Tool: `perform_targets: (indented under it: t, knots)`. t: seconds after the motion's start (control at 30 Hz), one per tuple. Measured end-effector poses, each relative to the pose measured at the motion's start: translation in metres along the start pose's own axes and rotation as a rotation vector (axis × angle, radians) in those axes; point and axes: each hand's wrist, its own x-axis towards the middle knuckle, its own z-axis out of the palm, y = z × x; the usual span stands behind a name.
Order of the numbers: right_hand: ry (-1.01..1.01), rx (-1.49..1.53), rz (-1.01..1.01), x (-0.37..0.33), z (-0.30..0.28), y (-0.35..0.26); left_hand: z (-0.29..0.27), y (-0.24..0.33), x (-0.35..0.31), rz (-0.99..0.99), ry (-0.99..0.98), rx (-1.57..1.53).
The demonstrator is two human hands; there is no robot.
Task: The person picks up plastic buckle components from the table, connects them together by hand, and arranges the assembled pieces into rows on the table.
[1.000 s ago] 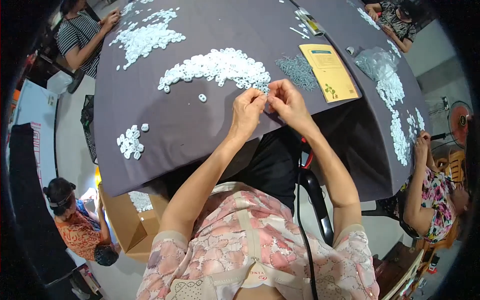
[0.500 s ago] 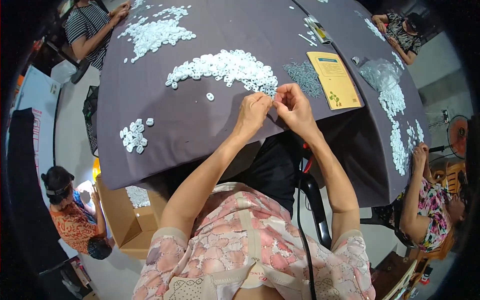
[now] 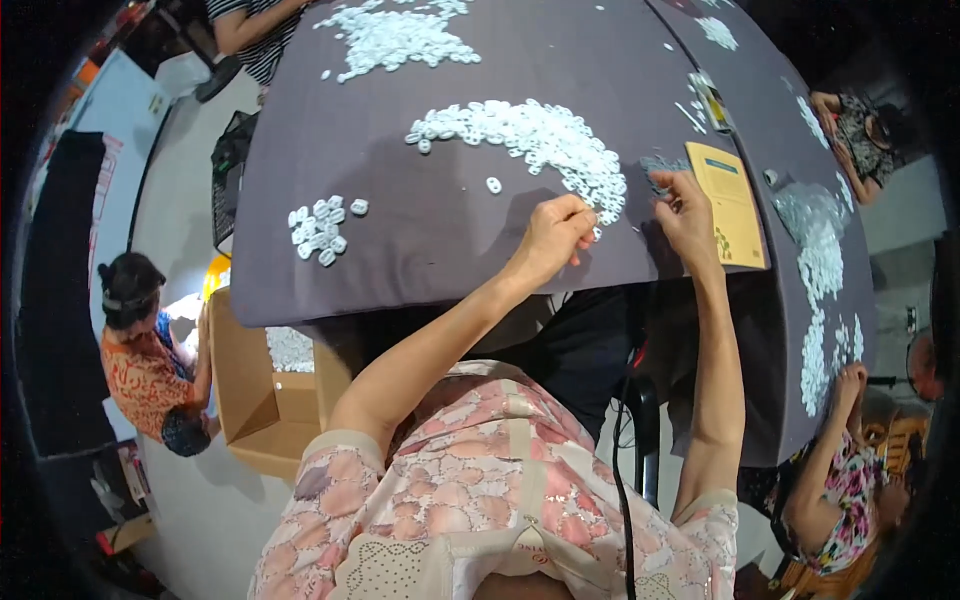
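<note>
My left hand [image 3: 553, 238] is closed in a pinch at the near right end of a curved pile of small white plastic pieces [image 3: 560, 135]. What its fingertips hold is too small to make out against the pile. To the right, my right hand [image 3: 686, 222] hovers by a heap of small grey pieces [image 3: 660, 163], its thumb and forefinger apart. Part of that heap is hidden behind the fingers. A single white piece [image 3: 494, 185] lies apart from the pile. Farther left sits a small cluster of white pieces [image 3: 318, 230].
A yellow booklet [image 3: 735, 200] lies just right of my right hand. Beyond it are a clear plastic bag [image 3: 808, 212] and more white pieces. Another white pile [image 3: 400, 40] is at the back. A cardboard box [image 3: 262, 405] stands left below the table. Other people sit around.
My hands, together at the pile's near end before, have parted. The right one has moved right to the grey heap, its fingers apart. The view has shifted left.
</note>
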Motion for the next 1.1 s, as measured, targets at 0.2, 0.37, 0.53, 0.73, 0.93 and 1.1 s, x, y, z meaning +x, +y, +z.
perform_targets:
  t: [0.2,0.37,0.53,0.73,0.93,1.1]
  knots:
    - [-0.261,0.556,0.196,-0.018,0.051,-0.058,-0.029,0.01,-0.011,0.027,0.026,-0.024]
    - [-0.277,0.678,0.196,-0.018,0.071,-0.071,-0.047,0.007,-0.021,0.01,0.013,0.028]
    - [-0.277,0.516,0.118,-0.018,0.083,-0.08,-0.061,0.015,-0.029,-0.009,-0.001,-0.035]
    - [-0.162,0.457,0.152,-0.027,0.096,-0.084,-0.125,0.028,0.002,0.459,0.519,0.648]
    - [-0.121,0.497,0.128,-0.032,0.111,-0.078,-0.19,0.027,0.055,0.63,0.583,0.967]
    - [-0.111,0.606,0.201,-0.036,0.112,-0.076,-0.181,0.016,0.063,0.653,0.406,0.863]
